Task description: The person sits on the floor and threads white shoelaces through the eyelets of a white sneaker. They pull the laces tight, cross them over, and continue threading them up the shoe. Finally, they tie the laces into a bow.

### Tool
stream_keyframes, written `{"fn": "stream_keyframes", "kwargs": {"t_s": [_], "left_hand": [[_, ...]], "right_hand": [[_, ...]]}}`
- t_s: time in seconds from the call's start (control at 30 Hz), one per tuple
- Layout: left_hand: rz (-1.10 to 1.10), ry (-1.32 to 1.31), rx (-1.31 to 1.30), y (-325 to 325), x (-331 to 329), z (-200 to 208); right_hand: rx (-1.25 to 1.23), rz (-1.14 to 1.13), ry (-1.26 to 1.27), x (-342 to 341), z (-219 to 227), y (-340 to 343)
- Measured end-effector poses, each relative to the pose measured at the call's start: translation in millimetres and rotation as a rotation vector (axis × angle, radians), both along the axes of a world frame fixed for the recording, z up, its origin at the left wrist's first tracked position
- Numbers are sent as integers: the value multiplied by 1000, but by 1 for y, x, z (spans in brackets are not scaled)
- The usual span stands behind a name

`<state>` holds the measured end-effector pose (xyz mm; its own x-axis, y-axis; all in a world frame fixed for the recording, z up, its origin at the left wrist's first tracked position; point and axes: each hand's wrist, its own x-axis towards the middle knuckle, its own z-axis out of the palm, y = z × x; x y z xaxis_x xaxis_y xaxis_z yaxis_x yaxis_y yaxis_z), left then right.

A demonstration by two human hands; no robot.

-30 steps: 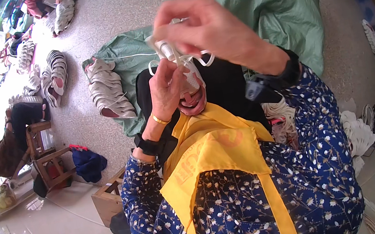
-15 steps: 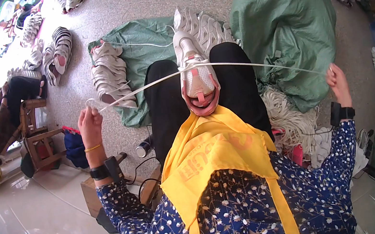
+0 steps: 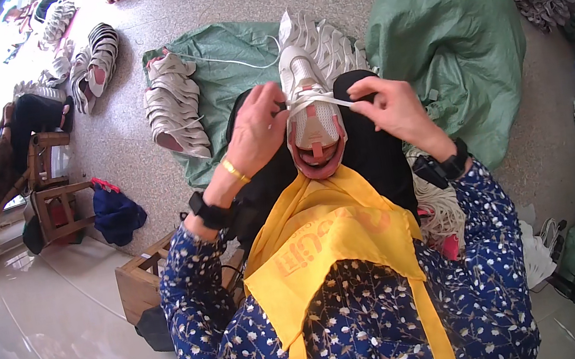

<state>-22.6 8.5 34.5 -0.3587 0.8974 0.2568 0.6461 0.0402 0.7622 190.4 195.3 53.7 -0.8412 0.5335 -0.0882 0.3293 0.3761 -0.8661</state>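
Observation:
A white and pink shoe upper (image 3: 316,134) rests between my knees, its open heel end toward me. White shoelace (image 3: 320,100) runs across its throat. My left hand (image 3: 256,130) is closed beside the shoe's left edge, fingertips at the lace; its exact grip is partly hidden. On the other side, my right hand (image 3: 396,113) pinches the lace between thumb and forefinger, just right of the shoe. A yellow apron (image 3: 326,237) spreads over my lap below the heel.
Nested shoe uppers (image 3: 174,107) lie on a green sheet (image 3: 217,56); more uppers (image 3: 327,47) lie beyond the shoe. A bulky green sack (image 3: 447,51) sits right, loose laces (image 3: 440,208) by my right leg. A wooden box (image 3: 141,287) stands left, near a seated person (image 3: 10,161).
Both hands have come inward from wide apart to close beside the shoe. The lace, stretched far out to both sides before, is now gathered near the throat.

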Motion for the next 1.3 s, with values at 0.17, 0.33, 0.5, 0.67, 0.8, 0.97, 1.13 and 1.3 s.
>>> {"fn": "stream_keyframes", "kwargs": {"t_s": [0.17,0.33,0.5,0.67,0.8,0.97,1.13,1.3], "left_hand": [[-96,36,31,17,-11,-27],[-85,110,60,19,-8,-27],[-63,23,24,20,-10,-27],[-93,-698,-74,23,-10,-27],[-197,-648,-90,26,-22,-30],[-95,-499,-134,26,-14,-32],[-86,-526,-117,25,-13,-40],[-74,-417,-72,23,-2,-33]], "right_hand": [[137,64,-14,-22,3,-13],[165,50,33,-20,-1,-15],[119,28,29,-20,-1,-17],[51,24,37,-20,-10,-16],[63,23,-5,-22,-7,-17],[84,15,-54,-22,0,-15],[-5,62,-47,-4,6,-12],[-194,39,-155,34,-5,12]]}}
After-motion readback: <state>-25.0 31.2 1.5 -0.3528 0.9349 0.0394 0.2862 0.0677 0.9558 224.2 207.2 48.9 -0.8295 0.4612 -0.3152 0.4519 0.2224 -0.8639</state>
